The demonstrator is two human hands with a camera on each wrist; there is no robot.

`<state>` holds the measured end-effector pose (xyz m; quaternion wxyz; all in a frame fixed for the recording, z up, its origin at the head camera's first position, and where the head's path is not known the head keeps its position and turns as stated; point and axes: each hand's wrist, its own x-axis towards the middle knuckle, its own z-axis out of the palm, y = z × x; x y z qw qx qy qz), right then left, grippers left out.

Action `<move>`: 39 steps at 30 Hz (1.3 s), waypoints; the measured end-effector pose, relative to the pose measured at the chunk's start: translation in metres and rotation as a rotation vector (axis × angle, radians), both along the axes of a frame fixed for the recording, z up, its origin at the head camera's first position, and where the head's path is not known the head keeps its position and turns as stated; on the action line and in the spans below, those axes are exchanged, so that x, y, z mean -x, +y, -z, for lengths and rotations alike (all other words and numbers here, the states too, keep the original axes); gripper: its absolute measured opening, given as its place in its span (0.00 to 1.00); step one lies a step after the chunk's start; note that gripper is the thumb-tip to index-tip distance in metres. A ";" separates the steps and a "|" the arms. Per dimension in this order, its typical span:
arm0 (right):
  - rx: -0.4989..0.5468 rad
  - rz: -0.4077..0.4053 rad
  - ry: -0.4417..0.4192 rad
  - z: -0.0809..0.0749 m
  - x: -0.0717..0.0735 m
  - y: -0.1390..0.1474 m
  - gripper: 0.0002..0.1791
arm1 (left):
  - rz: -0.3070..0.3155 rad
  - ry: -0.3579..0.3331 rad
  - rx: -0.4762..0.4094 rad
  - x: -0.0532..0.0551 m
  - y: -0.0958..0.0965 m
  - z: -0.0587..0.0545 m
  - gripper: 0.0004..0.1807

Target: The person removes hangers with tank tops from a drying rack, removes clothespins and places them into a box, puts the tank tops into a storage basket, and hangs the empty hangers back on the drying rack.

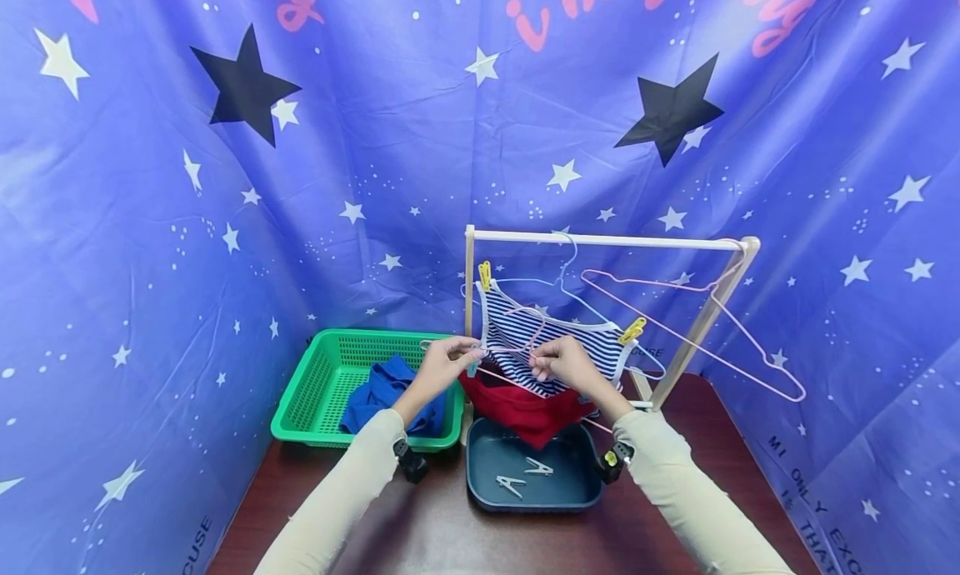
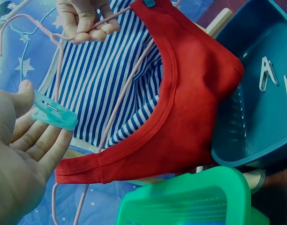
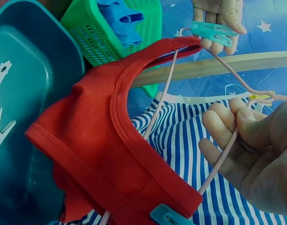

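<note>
My left hand point(image 1: 448, 362) holds a teal clothespin point(image 2: 56, 112) between thumb and fingers, right at one shoulder of a pink hanger point(image 3: 164, 96). With its thumb and fingers, my right hand point(image 1: 564, 362) pinches that hanger's wire. Red briefs point(image 1: 525, 412) hang spread on the hanger, and a second teal clothespin point(image 3: 169, 216) grips their other waist corner. In the left wrist view, the near waist corner lies just below the left hand's fingers. Behind them, striped blue-and-white briefs point(image 1: 596, 342) hang from a blue hanger point(image 1: 585, 300) with yellow clothespins point(image 1: 632, 331).
A wooden rack point(image 1: 615, 241) carries the blue hanger and another pink hanger point(image 1: 675, 333) at right. The green basket point(image 1: 300, 392) at left holds blue cloth point(image 1: 382, 396). Below the red briefs, a dark teal tray point(image 1: 536, 507) contains two white clothespins point(image 1: 538, 467) on the brown table point(image 1: 442, 525).
</note>
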<state>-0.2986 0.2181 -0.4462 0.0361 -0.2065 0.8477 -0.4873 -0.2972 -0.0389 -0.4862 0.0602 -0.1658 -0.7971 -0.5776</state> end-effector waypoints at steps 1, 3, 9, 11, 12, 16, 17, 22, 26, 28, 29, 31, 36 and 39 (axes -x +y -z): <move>0.002 0.008 -0.004 0.000 0.000 0.000 0.08 | 0.000 -0.006 -0.002 0.000 0.000 0.000 0.18; 0.004 0.017 -0.012 0.000 -0.001 0.000 0.08 | 0.003 -0.015 -0.008 0.000 0.000 0.001 0.18; 0.036 0.011 -0.054 0.003 0.002 0.002 0.08 | 0.010 -0.031 -0.001 -0.004 0.005 0.000 0.15; 0.041 0.012 -0.064 0.003 0.003 0.002 0.09 | 0.013 -0.037 0.019 -0.006 0.006 0.000 0.15; 0.041 0.013 -0.066 0.003 0.003 0.002 0.09 | 0.013 -0.036 0.031 -0.006 0.007 0.000 0.14; 0.032 0.023 -0.071 0.001 0.002 0.001 0.08 | 0.038 -0.035 0.067 -0.008 0.010 0.000 0.14; 0.029 0.024 -0.070 0.001 0.002 0.001 0.08 | 0.047 -0.029 0.070 -0.009 0.011 0.000 0.14; 0.021 0.027 -0.065 0.001 0.002 0.001 0.08 | 0.096 -0.015 0.085 -0.012 0.018 0.003 0.14; 0.004 0.033 -0.057 0.000 0.000 0.000 0.08 | 0.147 -0.028 0.133 -0.017 0.024 0.008 0.14; 0.000 0.037 -0.058 -0.001 -0.001 -0.001 0.08 | 0.173 -0.023 0.177 -0.019 0.026 0.012 0.15; -0.004 0.040 -0.058 -0.002 -0.001 -0.002 0.08 | 0.185 -0.017 0.199 -0.021 0.027 0.014 0.16; -0.008 0.036 -0.052 -0.002 -0.002 -0.003 0.08 | 0.205 -0.006 0.246 -0.023 0.030 0.019 0.16; -0.018 0.028 -0.038 -0.003 -0.004 -0.003 0.08 | 0.246 -0.005 0.355 -0.029 0.037 0.030 0.15; -0.025 0.029 -0.036 -0.004 -0.005 -0.003 0.07 | 0.265 0.008 0.421 -0.032 0.041 0.035 0.15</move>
